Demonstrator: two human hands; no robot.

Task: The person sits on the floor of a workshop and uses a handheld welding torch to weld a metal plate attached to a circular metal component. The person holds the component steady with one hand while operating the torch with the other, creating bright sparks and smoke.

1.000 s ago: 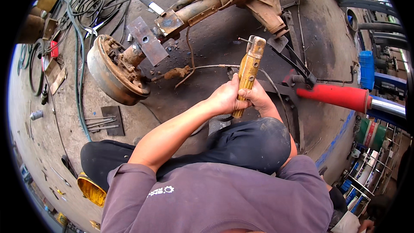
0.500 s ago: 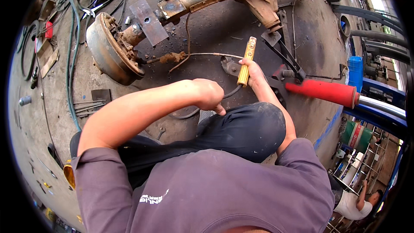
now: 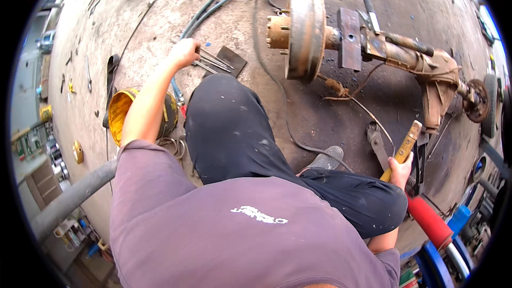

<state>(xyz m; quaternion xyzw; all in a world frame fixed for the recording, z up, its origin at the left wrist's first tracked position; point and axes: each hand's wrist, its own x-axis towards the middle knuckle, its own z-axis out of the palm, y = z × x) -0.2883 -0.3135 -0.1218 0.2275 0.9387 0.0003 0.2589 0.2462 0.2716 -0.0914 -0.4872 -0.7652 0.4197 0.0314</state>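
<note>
Compared with half a second ago, the left hand (image 3: 185, 53) is no longer in front of the body; it is now far out to the left, at the thin metal rods (image 3: 213, 63) on the floor. Its fingers are curled over the ends of these rods, but I cannot tell if they grip them. The rods lie partly on a dark flat plate (image 3: 239, 63). Both hands are well apart. The right hand (image 3: 401, 169) is closed around the yellow holder (image 3: 409, 140), which is tilted, with its upper end free, just beyond the bent right knee (image 3: 381, 208). Near the left forearm (image 3: 146, 112) stands a yellow bucket (image 3: 118, 109). Ahead lies a rusty axle (image 3: 397, 58) with a round drum (image 3: 306, 34), and the red cylinder (image 3: 429, 224) is near the right hand.
</note>
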